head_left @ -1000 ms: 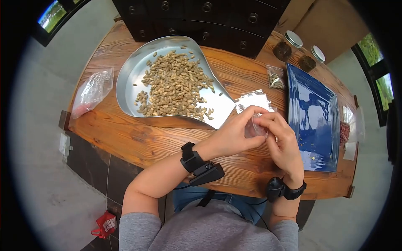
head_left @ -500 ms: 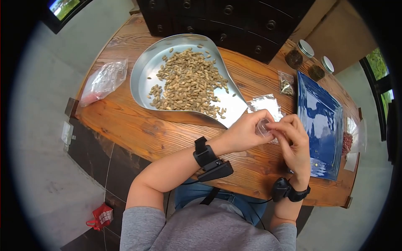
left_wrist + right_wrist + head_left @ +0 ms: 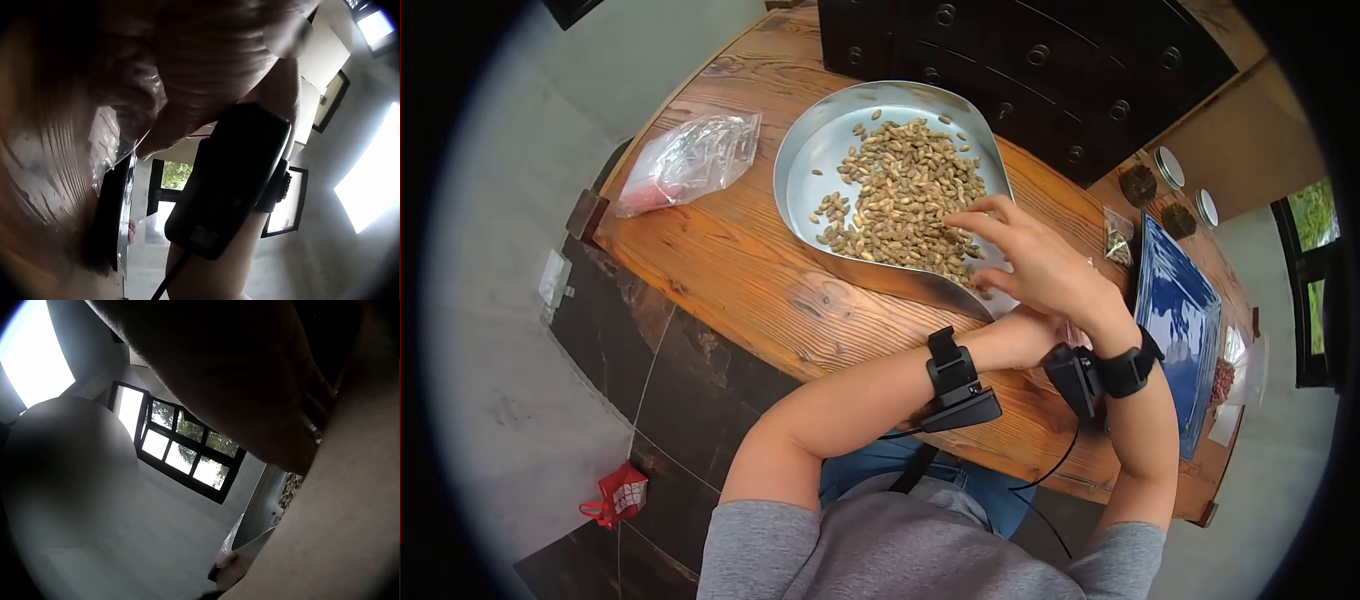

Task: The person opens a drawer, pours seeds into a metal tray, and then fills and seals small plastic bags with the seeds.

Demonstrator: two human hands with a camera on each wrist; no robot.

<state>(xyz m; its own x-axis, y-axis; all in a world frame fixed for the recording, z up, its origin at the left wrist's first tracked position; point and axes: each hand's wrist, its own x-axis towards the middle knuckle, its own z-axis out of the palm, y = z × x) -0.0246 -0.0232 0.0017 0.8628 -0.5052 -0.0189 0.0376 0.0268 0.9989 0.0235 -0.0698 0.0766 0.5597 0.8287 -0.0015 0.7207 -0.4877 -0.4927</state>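
My right hand (image 3: 1050,262) reaches over the spout end of a scoop-shaped metal pan (image 3: 802,150), fingers spread and loosely bent. Beneath its fingertips lies a heap of small oval brown-and-tan seed pods (image 3: 905,185). Nothing shows between thumb and fingers. Under the right wrist, my left hand (image 3: 1038,340) is mostly hidden in the head view. The left wrist view shows it dark and close, its fingers holding a small clear plastic bag (image 3: 105,139). In the right wrist view, the pods (image 3: 290,490) show past the right hand.
A clear bag with something pink (image 3: 690,165) lies left of the pan. To the right are a blue rectangular tray (image 3: 1175,290), a small bag of pods (image 3: 1117,238), two lidded jars (image 3: 1140,185) and a bag of red bits (image 3: 1222,382). A dark drawer cabinet (image 3: 1000,60) stands behind.
My right hand has left the bag's mouth and moved left over the pods in the pan. My left hand stays back with the bag. The head view has shifted.
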